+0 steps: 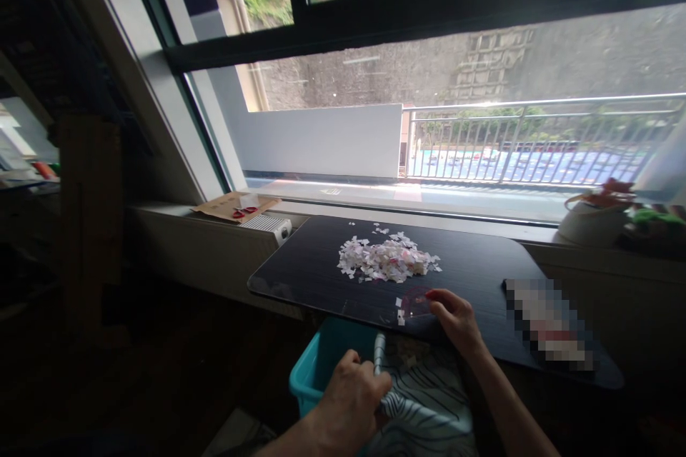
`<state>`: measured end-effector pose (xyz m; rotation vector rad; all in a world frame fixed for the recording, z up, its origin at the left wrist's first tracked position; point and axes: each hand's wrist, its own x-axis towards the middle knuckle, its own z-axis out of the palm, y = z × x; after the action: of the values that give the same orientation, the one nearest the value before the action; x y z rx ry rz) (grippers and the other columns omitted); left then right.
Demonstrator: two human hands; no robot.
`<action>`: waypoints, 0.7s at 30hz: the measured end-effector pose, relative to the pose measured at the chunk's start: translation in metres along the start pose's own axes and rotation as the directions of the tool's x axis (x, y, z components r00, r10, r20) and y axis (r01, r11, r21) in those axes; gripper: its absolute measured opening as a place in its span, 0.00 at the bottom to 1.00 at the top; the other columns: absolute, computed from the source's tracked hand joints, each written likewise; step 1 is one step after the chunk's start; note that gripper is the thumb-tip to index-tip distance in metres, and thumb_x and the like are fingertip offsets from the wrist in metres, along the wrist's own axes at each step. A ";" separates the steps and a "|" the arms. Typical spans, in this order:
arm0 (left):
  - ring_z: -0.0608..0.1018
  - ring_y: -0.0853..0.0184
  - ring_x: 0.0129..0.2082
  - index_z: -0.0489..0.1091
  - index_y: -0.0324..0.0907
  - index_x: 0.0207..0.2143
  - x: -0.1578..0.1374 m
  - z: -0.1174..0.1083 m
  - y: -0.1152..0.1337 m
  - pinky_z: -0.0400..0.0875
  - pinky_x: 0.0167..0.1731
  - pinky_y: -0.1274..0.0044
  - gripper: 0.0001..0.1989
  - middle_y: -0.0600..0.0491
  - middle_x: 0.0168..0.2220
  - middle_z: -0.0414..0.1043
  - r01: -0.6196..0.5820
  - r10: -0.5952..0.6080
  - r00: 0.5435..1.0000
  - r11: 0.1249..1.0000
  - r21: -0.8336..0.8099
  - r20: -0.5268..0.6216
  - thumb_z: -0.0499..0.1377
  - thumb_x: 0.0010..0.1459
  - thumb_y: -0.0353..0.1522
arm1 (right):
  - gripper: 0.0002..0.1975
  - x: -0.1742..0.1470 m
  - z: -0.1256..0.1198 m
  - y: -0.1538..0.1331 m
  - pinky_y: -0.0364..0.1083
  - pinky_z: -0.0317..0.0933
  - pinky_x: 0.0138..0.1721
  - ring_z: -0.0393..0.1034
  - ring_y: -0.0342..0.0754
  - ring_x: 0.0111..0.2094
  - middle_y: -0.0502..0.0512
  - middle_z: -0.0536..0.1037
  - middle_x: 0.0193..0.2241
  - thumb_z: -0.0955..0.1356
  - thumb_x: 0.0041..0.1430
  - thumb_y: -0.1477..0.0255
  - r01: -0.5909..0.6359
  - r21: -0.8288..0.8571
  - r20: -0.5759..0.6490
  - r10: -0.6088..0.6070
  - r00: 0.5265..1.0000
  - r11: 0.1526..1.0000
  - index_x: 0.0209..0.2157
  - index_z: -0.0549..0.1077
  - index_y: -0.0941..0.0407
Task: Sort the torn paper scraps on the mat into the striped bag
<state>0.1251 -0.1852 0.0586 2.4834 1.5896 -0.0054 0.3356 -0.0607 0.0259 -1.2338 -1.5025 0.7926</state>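
Observation:
My right hand (pixel 456 315) is over the near edge of a dark table (pixel 300 257), pinching a clear plastic piece (pixel 416 303) with a rounded, pinkish outline. Two small white paper scraps (pixel 399 315) lie by that piece's left side. Farther back on the tabletop is a loose heap of torn paper scraps (pixel 389 257). Below the table edge, my left hand (pixel 356 387) is closed on the edge of a white cloth with dark wavy lines (pixel 429 389). The cloth lies against a teal plastic bin (pixel 306 371), whose inside is mostly hidden.
A blurred-out flat object (pixel 549 325) lies at the table's right. On the left ledge are a brown envelope (pixel 219 207) and red-handled scissors (pixel 245 212). A pale pot (pixel 592 221) stands on the right sill, below a large window.

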 end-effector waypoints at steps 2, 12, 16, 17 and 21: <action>0.74 0.62 0.33 0.71 0.43 0.32 0.000 0.000 0.000 0.64 0.39 0.71 0.11 0.50 0.32 0.75 -0.001 0.001 1.000 1.000 -0.003 -0.003 0.58 0.54 0.41 | 0.10 -0.001 -0.001 -0.001 0.43 0.64 0.27 0.72 0.48 0.24 0.52 0.80 0.23 0.65 0.44 0.69 -0.001 0.008 0.022 0.001 1.000 1.000 0.27 0.77 0.57; 0.75 0.62 0.33 0.71 0.43 0.32 0.001 0.000 0.001 0.64 0.40 0.70 0.09 0.50 0.32 0.75 0.007 -0.007 1.000 1.000 0.010 0.024 0.59 0.53 0.39 | 0.16 0.000 0.002 0.001 0.44 0.65 0.28 0.73 0.49 0.27 0.56 0.81 0.28 0.66 0.46 0.64 -0.029 0.041 0.007 0.029 1.000 0.999 0.34 0.77 0.59; 0.74 0.61 0.33 0.71 0.44 0.32 0.001 0.001 0.000 0.64 0.39 0.71 0.10 0.50 0.32 0.75 0.009 -0.009 1.000 1.000 0.011 0.010 0.59 0.53 0.40 | 0.12 -0.001 0.001 0.000 0.44 0.65 0.29 0.73 0.49 0.27 0.54 0.80 0.25 0.66 0.45 0.67 -0.024 0.037 0.028 0.023 0.999 0.999 0.29 0.77 0.58; 0.74 0.61 0.33 0.71 0.44 0.32 0.001 0.001 0.000 0.64 0.38 0.71 0.09 0.50 0.32 0.75 0.011 -0.011 1.000 1.000 0.013 0.005 0.59 0.52 0.40 | 0.11 -0.001 0.001 0.000 0.44 0.65 0.28 0.72 0.48 0.26 0.53 0.79 0.24 0.66 0.45 0.68 -0.022 0.036 0.036 0.021 0.999 0.999 0.28 0.77 0.57; 0.74 0.62 0.32 0.71 0.43 0.31 0.001 0.001 -0.001 0.64 0.39 0.71 0.09 0.50 0.31 0.74 0.009 -0.009 1.000 1.000 0.018 -0.002 0.59 0.53 0.39 | 0.11 -0.001 0.000 0.000 0.43 0.63 0.26 0.70 0.47 0.24 0.52 0.79 0.23 0.65 0.46 0.68 -0.018 0.038 0.039 0.017 0.999 0.999 0.28 0.77 0.58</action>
<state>0.1254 -0.1841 0.0570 2.4903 1.6089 -0.0193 0.3359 -0.0612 0.0259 -1.2110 -1.5027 0.8576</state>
